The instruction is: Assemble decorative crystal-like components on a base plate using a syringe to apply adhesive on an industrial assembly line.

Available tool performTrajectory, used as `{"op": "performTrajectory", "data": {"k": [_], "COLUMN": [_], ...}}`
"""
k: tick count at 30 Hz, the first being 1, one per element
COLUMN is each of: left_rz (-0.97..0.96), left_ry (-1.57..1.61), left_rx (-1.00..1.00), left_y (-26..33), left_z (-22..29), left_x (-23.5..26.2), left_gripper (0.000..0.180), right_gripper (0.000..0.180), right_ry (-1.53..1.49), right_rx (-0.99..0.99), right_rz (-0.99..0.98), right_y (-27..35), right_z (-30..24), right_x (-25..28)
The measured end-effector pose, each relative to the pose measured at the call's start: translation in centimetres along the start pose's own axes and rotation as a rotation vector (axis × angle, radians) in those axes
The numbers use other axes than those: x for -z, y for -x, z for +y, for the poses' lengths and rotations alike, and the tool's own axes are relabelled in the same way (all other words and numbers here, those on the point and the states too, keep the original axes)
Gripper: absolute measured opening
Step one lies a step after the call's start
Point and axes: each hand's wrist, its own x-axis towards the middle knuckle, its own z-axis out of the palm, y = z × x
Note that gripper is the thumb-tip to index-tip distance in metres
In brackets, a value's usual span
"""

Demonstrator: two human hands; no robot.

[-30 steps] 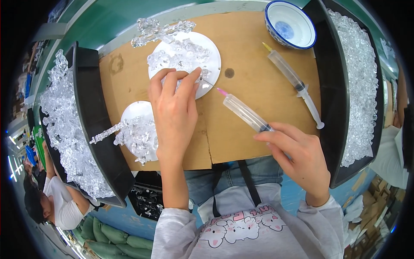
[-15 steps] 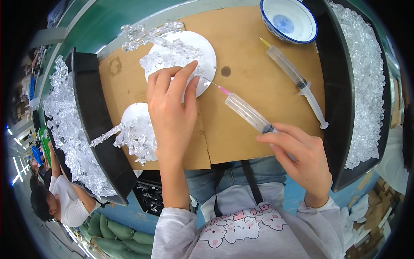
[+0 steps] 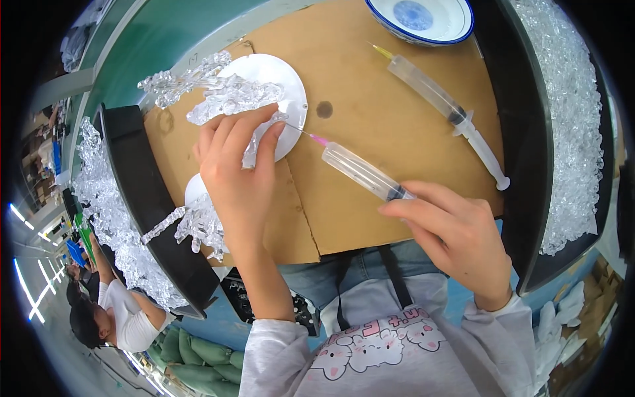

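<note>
My left hand (image 3: 235, 155) pinches a clear plastic piece (image 3: 253, 147) between thumb and fingers, over the near part of a white round disc (image 3: 264, 68). Branching clear pieces (image 3: 241, 94) lie on that disc and jut past its left side. In my right hand (image 3: 456, 241) is a clear syringe (image 3: 357, 171), gripped near its plunger end. Its pink-based thin needle points up and left, the tip close to my left fingertips; whether it touches the piece cannot be seen. Behind my left wrist, a second white disc (image 3: 194, 188) carries another clear branched piece (image 3: 202, 228).
A second syringe (image 3: 426, 87) with a yellow tip lies on the cardboard (image 3: 370, 225) at right. Beyond it stands a blue-rimmed bowl (image 3: 448, 23). Black bins flank the board, heaped with clear pieces at left (image 3: 126, 225) and right (image 3: 562, 119). Another person (image 3: 129, 311) sits at far left.
The whole view has shifted, so the board and discs appear farther left. Both hands keep their holds, and the needle tip remains by my left fingertips.
</note>
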Motion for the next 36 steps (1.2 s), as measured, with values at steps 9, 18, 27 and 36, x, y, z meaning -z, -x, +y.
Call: {"op": "performTrajectory", "data": {"k": [9,18,27,36], "left_rz": [-0.014,-0.013,0.102,0.339], "left_ry": [0.038,0.065,0.076,0.027], "left_rx": [0.065,0.066,0.045,-0.035], "left_y": [0.0,0.0,0.4,-0.2], "left_z": [0.2,0.2,0.6,1.5], "left_x": [0.1,0.1,0.3,1.2], "left_gripper": [0.016,0.015,0.014,0.023], "right_gripper": [0.030,0.028,0.029,0.029], "right_ry": [0.079,0.085,0.029,-0.010], "right_rx": [0.016,-0.023,-0.028,-0.008], "right_rz": [-0.016,-0.029,-0.036,0.068], "right_y": [-0.1,-0.2,0.0,-0.4], "right_z": [0.0,-0.9,-0.5,0.9], "right_x": [0.1,0.2,0.7,0.6]}}
